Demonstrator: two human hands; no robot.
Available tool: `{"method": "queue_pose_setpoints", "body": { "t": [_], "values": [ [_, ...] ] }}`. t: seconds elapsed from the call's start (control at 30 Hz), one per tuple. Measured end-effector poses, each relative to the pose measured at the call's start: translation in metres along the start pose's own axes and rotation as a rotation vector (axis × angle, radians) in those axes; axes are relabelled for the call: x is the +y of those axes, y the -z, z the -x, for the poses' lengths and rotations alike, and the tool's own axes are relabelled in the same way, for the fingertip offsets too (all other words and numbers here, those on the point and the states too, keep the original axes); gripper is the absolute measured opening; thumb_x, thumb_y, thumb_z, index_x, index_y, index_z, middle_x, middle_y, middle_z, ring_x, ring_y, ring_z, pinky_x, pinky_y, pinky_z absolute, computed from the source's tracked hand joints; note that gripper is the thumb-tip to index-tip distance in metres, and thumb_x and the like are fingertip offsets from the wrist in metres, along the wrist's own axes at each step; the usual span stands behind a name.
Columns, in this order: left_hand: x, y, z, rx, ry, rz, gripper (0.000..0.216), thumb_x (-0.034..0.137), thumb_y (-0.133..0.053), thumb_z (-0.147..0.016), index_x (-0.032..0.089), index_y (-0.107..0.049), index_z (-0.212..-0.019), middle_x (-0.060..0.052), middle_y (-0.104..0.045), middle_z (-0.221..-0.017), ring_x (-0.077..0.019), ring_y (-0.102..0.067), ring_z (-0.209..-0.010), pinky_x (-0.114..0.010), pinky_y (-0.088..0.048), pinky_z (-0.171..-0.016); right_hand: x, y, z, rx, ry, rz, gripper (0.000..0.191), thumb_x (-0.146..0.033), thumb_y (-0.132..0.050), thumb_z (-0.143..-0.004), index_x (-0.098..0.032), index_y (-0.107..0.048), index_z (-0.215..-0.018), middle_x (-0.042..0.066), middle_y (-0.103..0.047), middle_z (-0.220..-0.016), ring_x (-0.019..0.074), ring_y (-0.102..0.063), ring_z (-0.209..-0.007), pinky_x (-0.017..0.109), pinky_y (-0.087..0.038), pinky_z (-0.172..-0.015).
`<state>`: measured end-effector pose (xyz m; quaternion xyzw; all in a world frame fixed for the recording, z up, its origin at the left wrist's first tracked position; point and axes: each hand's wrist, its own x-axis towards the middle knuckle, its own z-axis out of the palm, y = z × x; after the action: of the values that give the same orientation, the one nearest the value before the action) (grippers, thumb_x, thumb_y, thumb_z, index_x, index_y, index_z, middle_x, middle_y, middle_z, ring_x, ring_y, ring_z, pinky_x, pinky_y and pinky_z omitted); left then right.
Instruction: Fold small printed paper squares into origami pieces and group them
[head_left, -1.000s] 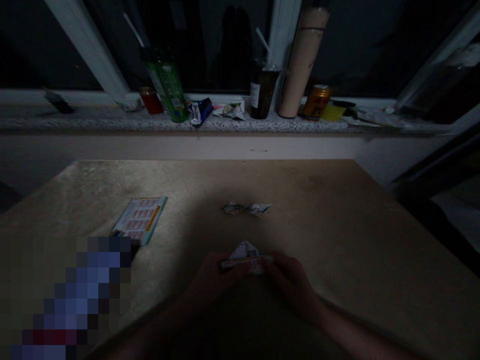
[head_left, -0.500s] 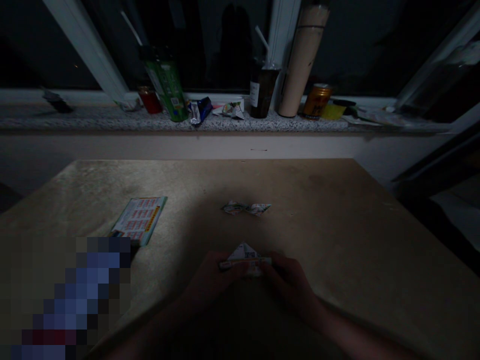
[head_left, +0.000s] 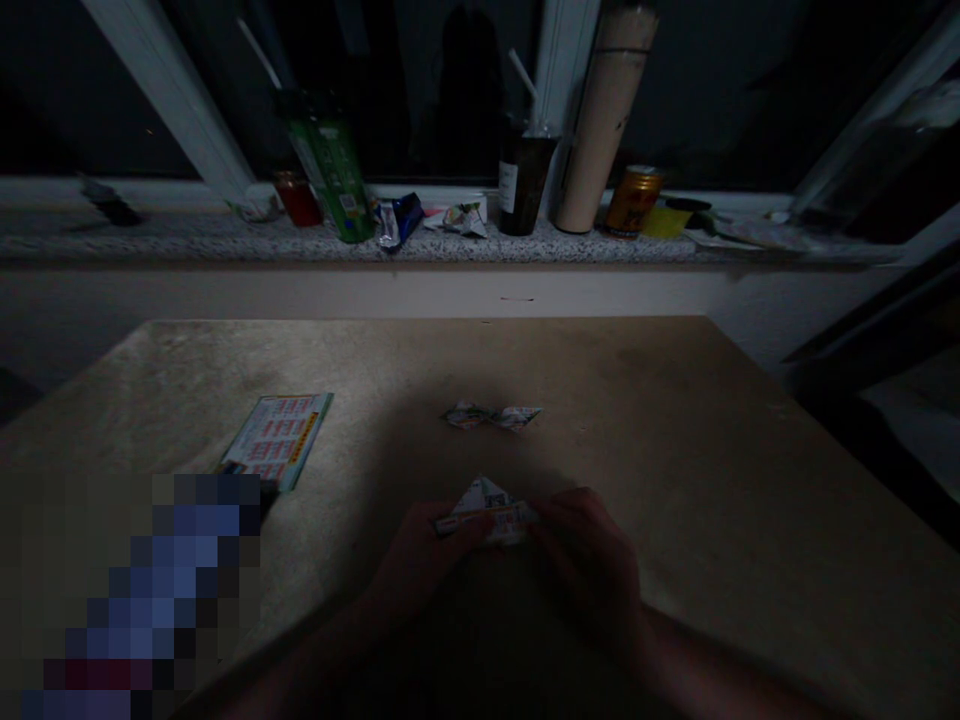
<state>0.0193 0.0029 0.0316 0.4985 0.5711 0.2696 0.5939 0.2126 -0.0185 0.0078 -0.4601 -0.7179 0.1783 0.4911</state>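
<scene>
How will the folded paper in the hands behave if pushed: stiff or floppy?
Probably light: the folded paper looks like thin printed sheet. Likely stiffer along its band, which appears folded over, though the light is too dim to count layers. The pointed tip sticks out past the band, so it may bend first.

Dark cup [head_left: 529, 195] w/ straw [head_left: 523, 75] on sill [head_left: 210, 237]; tan flask [head_left: 602, 125] just R of cup, orange can [head_left: 634, 205] further R; green btl [head_left: 332, 180] L of cup, red jar [head_left: 300, 204] further L.
</scene>
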Motion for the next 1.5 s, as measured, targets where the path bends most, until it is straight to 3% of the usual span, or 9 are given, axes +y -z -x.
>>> {"method": "queue_pose_setpoints", "body": {
  "t": [0.27, 0.53, 0.7, 0.9, 1.07, 1.27, 1.5],
  "values": [
    [0.0007, -0.0014, 0.0005, 0.023, -0.003, -0.073, 0.034, 0.047, -0.062, -0.070, 0.014, -0.069, -0.068, 0.002, -0.059, -0.057, -0.0117, -0.048, -0.052, -0.019, -0.034, -0.047, 0.0008, -0.0009, -0.0015, -0.066, -0.090, -0.087, 0.015, -0.021, -0.060, -0.084, -0.020, -0.065, -0.097, 0.005, -0.065, -0.083, 0.0172, -0.059, -0.075, 0.032, -0.049, -0.067],
    [0.0001, -0.0014, 0.0023, 0.033, -0.042, -0.141, 0.033, 0.046, -0.060, -0.073, 0.014, -0.069, -0.068, 0.002, -0.058, -0.058, -0.0124, -0.048, -0.054, -0.020, -0.035, -0.050, -0.0026, -0.0009, -0.0084, -0.126, -0.236, -0.182, 0.011, -0.028, -0.061, -0.082, -0.020, -0.068, -0.080, 0.004, -0.064, -0.072, 0.0157, -0.059, -0.065, 0.027, -0.048, -0.057],
    [-0.0006, -0.0014, 0.0032, 0.060, -0.043, -0.235, 0.037, 0.049, -0.058, -0.074, 0.014, -0.068, -0.068, 0.001, -0.058, -0.059, -0.0146, -0.050, -0.057, -0.021, -0.036, -0.051, -0.0039, 0.0007, -0.0083, -0.183, -0.242, -0.227, 0.018, -0.031, -0.056, -0.085, -0.019, -0.064, -0.076, 0.003, -0.063, -0.071, 0.0146, -0.058, -0.064, 0.026, -0.047, -0.058],
    [-0.0026, -0.0018, 0.0037, 0.018, -0.066, -0.287, 0.037, 0.048, -0.057, -0.074, 0.013, -0.065, -0.063, 0.003, -0.051, -0.055, -0.0125, -0.044, -0.053, -0.020, -0.033, -0.048, -0.0042, -0.0021, -0.0089, -0.245, -0.182, -0.034, 0.030, -0.031, -0.040, -0.093, -0.019, -0.051, -0.068, 0.000, -0.053, -0.063, 0.0125, -0.049, -0.057, 0.023, -0.040, -0.051],
    [-0.0057, -0.0005, 0.0039, 0.041, -0.045, -0.312, 0.038, 0.050, -0.056, -0.073, 0.014, -0.067, -0.069, 0.000, -0.058, -0.061, -0.0162, -0.050, -0.060, -0.021, -0.036, -0.051, -0.0017, -0.0057, -0.0073, -0.333, -0.150, 0.049, 0.036, -0.035, -0.031, -0.095, -0.020, -0.045, -0.065, 0.000, -0.051, -0.061, 0.0122, -0.045, -0.053, 0.023, -0.037, -0.049],
    [-0.0005, -0.0012, 0.0053, -0.017, -0.035, -0.256, 0.037, 0.048, -0.055, -0.075, 0.013, -0.066, -0.069, 0.001, -0.056, -0.061, -0.0141, -0.047, -0.058, -0.020, -0.034, -0.050, 0.0008, -0.0041, -0.0061, -0.377, -0.217, -0.010, 0.034, -0.034, -0.035, -0.093, -0.019, -0.045, -0.064, -0.001, -0.049, -0.060, 0.0113, -0.043, -0.053, 0.023, -0.034, -0.049],
    [-0.0005, -0.0016, 0.0025, 0.023, -0.058, -0.267, 0.036, 0.046, -0.053, -0.076, 0.014, -0.065, -0.066, 0.001, -0.056, -0.058, -0.0142, -0.048, -0.056, -0.021, -0.034, -0.050, 0.0020, -0.0040, -0.0086, -0.372, -0.191, -0.082, 0.044, -0.041, -0.044, -0.089, -0.019, -0.036, -0.052, -0.006, -0.032, -0.050, 0.0084, -0.030, -0.047, 0.022, -0.024, -0.043]
  ]
}}
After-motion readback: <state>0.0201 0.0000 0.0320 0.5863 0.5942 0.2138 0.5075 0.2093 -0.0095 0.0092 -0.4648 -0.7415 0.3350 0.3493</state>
